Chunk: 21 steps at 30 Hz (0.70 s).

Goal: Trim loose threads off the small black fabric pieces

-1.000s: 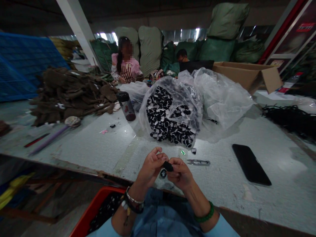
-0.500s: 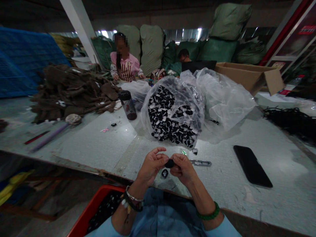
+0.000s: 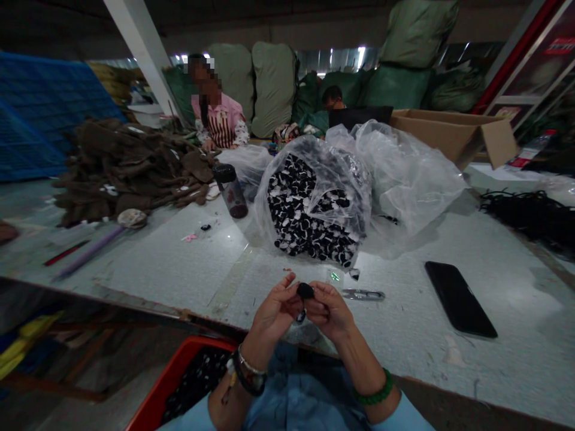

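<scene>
Two hands: the left hand (image 3: pixel 274 314) and the right hand (image 3: pixel 327 311) are together, and I see their fingers clamped on one soft black oval piece (image 3: pixel 305 291), just above the near table edge.
One small item: a black-and-white round piece (image 3: pixel 300 316) sits just under the fingers; I cannot tell whether it is held.
One bag: a clear, crinkled plastic bag (image 3: pixel 359 179) lies just far of the hands, packed with rounded black-and-white pieces (image 3: pixel 309 206), too many for me to count.
One crate: a red plastic crate (image 3: pixel 179 359) sits near left, below the table edge, with more patterned pieces inside.
One tool: steel thread snips (image 3: pixel 363 294) lie just right of the hands.
One phone: a glossy black phone (image 3: pixel 458 299) lies face up, well right.
One bottle: a dark-lidded plastic bottle (image 3: pixel 230 191) stands left of the bag.
Surface: a pale, scuffed worktop (image 3: pixel 148 269) runs across the view, with a heap of brown fabric (image 3: pixel 130 173) far left and a tangle of black cord (image 3: pixel 530 218) far right.
Room: two seated people, one in a pink top (image 3: pixel 218 120) and one behind the bag (image 3: pixel 333 99), sit before bulging green sacks (image 3: pixel 274 90); a cardboard box (image 3: pixel 453 134) stands far right.
</scene>
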Each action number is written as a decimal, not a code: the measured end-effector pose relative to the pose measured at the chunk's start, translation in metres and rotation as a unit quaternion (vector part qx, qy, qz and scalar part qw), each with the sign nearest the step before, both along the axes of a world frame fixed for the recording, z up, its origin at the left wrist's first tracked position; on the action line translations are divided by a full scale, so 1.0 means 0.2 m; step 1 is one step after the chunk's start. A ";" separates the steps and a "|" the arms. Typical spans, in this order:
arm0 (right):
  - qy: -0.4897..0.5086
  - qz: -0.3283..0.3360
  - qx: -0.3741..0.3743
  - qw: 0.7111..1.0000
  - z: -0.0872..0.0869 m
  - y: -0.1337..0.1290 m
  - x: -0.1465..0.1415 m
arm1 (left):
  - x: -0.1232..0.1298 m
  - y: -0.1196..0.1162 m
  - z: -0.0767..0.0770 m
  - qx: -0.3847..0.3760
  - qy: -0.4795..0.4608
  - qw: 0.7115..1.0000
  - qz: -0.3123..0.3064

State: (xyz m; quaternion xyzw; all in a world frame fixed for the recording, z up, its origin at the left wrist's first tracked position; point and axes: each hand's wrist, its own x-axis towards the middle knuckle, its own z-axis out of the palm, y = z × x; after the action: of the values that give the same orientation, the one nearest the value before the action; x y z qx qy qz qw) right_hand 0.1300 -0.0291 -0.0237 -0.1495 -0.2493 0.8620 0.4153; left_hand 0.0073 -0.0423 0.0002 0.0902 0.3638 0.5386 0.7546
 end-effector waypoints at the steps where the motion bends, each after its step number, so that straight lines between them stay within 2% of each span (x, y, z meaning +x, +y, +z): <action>1: -0.005 -0.002 0.000 1.000 0.00 0.00 0.00 | 0.00 0.00 0.00 0.001 0.006 1.000 -0.008; 5: -0.035 -0.017 0.011 0.999 0.00 0.00 0.02 | -0.02 0.00 0.00 0.033 0.065 0.996 -0.051; 10: -0.048 -0.028 0.015 0.998 -0.02 -0.03 -0.01 | -0.01 0.00 -0.02 0.021 0.075 0.996 -0.052; 12: -0.099 -0.058 0.035 0.993 -0.02 -0.03 0.00 | -0.01 0.00 -0.04 0.029 0.073 0.995 -0.054; 14: -0.224 -0.100 0.094 0.965 -0.01 -0.01 0.04 | -0.02 0.01 -0.05 0.044 0.079 0.994 -0.054; 15: -0.311 -0.128 0.138 0.931 -0.01 0.01 0.08 | -0.03 0.02 -0.06 0.048 0.079 0.994 -0.053; 16: -0.414 -0.162 0.196 0.874 0.00 0.04 0.13 | -0.04 0.03 -0.07 0.050 0.075 0.994 -0.054; 17: -0.515 -0.212 0.256 0.790 0.01 0.07 0.19 | -0.04 0.03 -0.07 0.051 0.068 0.995 -0.053; 18: -0.610 -0.257 0.288 0.692 0.01 0.10 0.26 | -0.05 0.04 -0.08 0.050 0.057 0.996 -0.052; 19: -0.696 -0.277 0.291 0.595 0.01 0.14 0.32 | -0.06 0.04 -0.08 0.049 0.047 0.997 -0.049; 20: -0.768 -0.273 0.275 0.511 0.00 0.18 0.38 | -0.07 0.04 -0.08 0.046 0.038 0.997 -0.046; 21: -0.821 -0.256 0.254 0.442 -0.01 0.21 0.43 | -0.07 0.05 -0.09 0.044 0.031 0.998 -0.044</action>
State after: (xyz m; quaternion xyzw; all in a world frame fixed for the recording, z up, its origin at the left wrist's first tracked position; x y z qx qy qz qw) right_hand 0.2152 0.0124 -0.0253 -0.7324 -0.6319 0.0886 0.2373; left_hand -0.0069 -0.0329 -0.0169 0.1553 0.3588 0.5175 0.7611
